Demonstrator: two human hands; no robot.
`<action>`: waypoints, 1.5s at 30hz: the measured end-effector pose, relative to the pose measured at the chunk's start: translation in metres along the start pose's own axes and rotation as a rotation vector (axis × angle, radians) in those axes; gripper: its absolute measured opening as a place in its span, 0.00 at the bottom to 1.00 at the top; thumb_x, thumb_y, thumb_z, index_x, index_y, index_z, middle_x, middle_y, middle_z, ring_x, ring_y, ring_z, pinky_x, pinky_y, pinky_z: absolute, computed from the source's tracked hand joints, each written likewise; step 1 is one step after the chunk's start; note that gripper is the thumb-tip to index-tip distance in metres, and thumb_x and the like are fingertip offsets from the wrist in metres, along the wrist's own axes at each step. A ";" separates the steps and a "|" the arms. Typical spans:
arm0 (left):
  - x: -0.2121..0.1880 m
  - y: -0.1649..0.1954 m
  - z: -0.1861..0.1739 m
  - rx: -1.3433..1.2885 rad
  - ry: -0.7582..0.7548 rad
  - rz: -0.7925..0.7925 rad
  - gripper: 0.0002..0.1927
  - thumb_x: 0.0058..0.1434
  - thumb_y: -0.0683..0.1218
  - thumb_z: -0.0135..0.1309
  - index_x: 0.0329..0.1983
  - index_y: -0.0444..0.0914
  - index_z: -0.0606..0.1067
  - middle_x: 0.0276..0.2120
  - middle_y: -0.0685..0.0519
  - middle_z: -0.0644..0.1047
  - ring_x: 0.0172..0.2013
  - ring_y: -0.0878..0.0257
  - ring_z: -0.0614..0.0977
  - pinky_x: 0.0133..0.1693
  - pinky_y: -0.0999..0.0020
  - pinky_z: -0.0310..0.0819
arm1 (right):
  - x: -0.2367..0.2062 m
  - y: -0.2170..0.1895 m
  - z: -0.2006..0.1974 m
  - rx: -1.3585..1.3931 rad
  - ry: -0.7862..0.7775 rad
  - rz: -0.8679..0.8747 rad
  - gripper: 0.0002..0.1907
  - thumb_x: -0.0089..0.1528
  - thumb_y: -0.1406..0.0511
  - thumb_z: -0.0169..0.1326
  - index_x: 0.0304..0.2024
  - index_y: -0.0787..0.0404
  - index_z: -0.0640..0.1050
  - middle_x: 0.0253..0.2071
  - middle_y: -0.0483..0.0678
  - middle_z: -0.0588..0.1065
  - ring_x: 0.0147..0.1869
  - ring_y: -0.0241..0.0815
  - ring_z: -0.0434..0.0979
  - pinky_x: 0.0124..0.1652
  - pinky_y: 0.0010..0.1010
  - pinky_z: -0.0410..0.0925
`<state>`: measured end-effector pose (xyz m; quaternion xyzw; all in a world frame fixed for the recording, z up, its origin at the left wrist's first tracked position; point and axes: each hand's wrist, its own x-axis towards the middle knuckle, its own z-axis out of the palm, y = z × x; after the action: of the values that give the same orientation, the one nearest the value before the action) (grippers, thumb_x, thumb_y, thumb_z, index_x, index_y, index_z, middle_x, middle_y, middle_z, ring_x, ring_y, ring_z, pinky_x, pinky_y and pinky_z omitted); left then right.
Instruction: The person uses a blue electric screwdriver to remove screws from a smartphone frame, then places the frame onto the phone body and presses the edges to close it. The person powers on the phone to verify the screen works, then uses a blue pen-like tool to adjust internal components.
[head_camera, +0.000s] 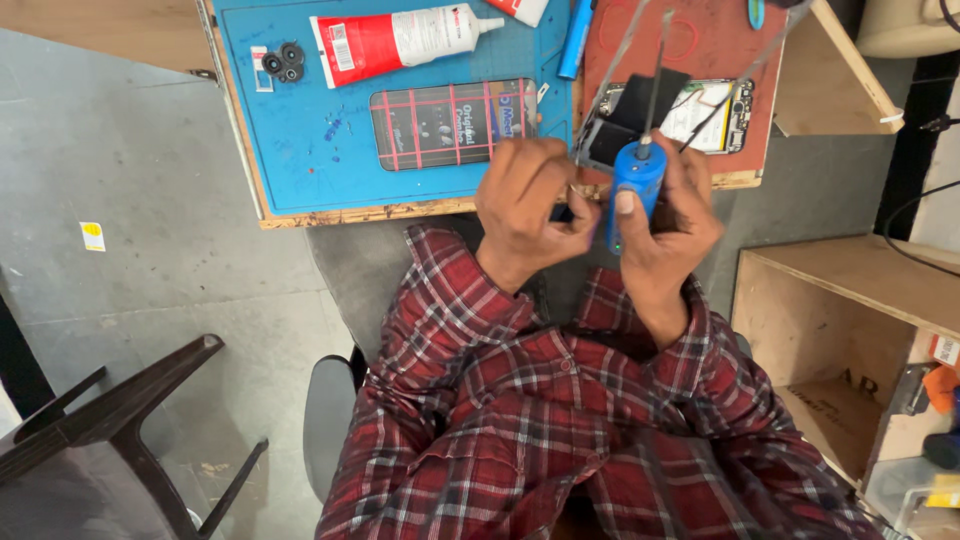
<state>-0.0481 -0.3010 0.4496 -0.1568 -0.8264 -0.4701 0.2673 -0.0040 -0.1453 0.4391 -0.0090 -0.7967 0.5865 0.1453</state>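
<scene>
Centrally, just right of the frame's middle, the right hand (672, 215) is wrapped around a blue driver (633, 190), thumb pressed on its barrel. The driver stands nearly upright, its thin metal shaft pointing toward the upper frame over an opened phone (700, 112) that lies on a red mat (710, 45). The left hand (525, 200), just left of the driver, is curled closed with fingertips pinched together near the driver's lower end; what it pinches cannot be made out. Both wrists wear red plaid sleeves (470, 330).

At upper centre, a blue mat (300, 140) carries a phone screen (450, 125) with a red grid, a red-and-white tube (395, 42) and small black rings (283, 60). A wooden box (840, 330) sits at right, a dark stool (110, 420) at lower left.
</scene>
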 end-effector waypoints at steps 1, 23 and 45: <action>-0.001 0.000 -0.001 -0.019 -0.013 0.009 0.09 0.48 0.37 0.57 0.33 0.35 0.72 0.37 0.49 0.74 0.37 0.50 0.76 0.40 0.57 0.74 | 0.001 0.000 0.001 -0.012 0.014 0.024 0.24 0.71 0.67 0.61 0.66 0.74 0.75 0.55 0.51 0.72 0.52 0.36 0.72 0.51 0.23 0.69; -0.006 -0.042 -0.110 -0.080 -0.061 -0.096 0.17 0.62 0.36 0.62 0.54 0.36 0.77 0.43 0.47 0.78 0.43 0.53 0.80 0.45 0.61 0.77 | -0.017 -0.047 0.083 0.263 0.013 0.044 0.28 0.72 0.59 0.61 0.66 0.76 0.73 0.52 0.50 0.70 0.43 0.39 0.81 0.42 0.28 0.77; -0.018 -0.036 -0.054 -0.149 0.077 -0.279 0.14 0.52 0.35 0.69 0.37 0.33 0.75 0.33 0.48 0.79 0.33 0.58 0.85 0.35 0.68 0.79 | -0.025 -0.030 0.056 -0.126 -0.148 -0.145 0.28 0.66 0.64 0.65 0.64 0.72 0.75 0.60 0.58 0.72 0.60 0.49 0.75 0.60 0.33 0.69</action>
<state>-0.0365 -0.3657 0.4366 -0.0417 -0.7922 -0.5683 0.2183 0.0111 -0.2110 0.4466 0.0827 -0.8392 0.5221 0.1273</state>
